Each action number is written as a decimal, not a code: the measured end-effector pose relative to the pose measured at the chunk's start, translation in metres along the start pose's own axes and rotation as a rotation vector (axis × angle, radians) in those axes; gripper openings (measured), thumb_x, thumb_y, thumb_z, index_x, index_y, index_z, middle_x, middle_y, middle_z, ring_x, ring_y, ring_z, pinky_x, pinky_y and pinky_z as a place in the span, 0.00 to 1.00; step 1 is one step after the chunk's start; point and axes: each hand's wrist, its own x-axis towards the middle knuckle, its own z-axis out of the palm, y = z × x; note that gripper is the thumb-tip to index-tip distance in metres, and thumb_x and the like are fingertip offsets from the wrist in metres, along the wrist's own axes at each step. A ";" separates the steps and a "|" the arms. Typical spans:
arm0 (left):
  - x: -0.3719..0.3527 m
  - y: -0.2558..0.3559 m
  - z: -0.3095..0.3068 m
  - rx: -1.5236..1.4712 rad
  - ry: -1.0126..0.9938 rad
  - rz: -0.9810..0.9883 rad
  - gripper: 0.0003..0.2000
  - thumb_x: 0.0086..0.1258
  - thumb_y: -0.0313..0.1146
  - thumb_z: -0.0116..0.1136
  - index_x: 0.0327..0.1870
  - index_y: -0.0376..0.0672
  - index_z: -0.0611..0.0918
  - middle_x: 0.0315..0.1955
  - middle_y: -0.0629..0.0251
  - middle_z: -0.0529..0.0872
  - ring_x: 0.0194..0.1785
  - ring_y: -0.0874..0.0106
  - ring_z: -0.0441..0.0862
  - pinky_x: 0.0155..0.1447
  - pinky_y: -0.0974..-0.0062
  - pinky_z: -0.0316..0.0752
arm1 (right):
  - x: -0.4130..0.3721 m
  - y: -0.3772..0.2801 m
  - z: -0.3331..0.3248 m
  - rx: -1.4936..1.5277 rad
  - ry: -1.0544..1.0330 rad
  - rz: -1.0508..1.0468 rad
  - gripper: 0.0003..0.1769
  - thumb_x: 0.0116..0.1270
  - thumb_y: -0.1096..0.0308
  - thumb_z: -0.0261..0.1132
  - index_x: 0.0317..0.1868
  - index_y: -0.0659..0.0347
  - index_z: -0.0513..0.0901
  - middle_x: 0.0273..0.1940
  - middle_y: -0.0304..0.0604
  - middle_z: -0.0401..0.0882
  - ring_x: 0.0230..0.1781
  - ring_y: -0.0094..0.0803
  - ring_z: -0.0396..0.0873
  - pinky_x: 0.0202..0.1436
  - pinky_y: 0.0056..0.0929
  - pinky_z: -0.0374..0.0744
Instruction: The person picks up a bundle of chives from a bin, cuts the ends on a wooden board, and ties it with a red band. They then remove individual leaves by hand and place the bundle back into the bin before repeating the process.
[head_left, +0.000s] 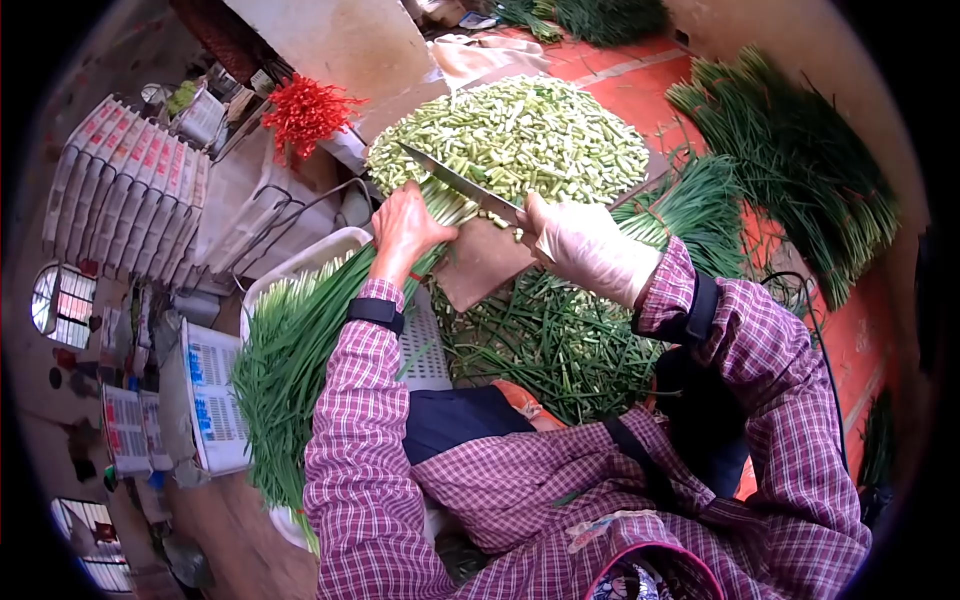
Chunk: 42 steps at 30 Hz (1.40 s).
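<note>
My left hand [408, 232], bare, is closed around a bunch of garlic chives [300, 350] near its pale stem ends. The long green leaves trail down along my left forearm. In my right hand [592, 246], which wears a whitish glove, is the handle of a kitchen knife [458, 180]. Its blade points up and left, across the cut ends of the bunch. Beneath both hands lies a brown cutting board [478, 268]. A large heap of chopped chive stems [515, 130] covers its far part, and a few loose pieces lie by the blade.
Dark green cut leaves [560, 345] pile up below the board. A tied chive bundle [700, 215] rests to its right, with larger bundles [790, 170] beyond on red flooring. White crates [125, 185] are stacked at left. Red ties [310, 110] hang near the board's far left.
</note>
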 end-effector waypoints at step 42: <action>-0.029 -0.036 -0.025 -0.562 -0.112 0.096 0.69 0.36 0.46 0.84 0.78 0.31 0.46 0.71 0.36 0.63 0.75 0.53 0.63 0.76 0.64 0.60 | 0.052 0.015 0.049 -0.020 -0.055 0.082 0.08 0.64 0.68 0.61 0.34 0.62 0.86 0.29 0.54 0.85 0.33 0.48 0.87 0.37 0.41 0.83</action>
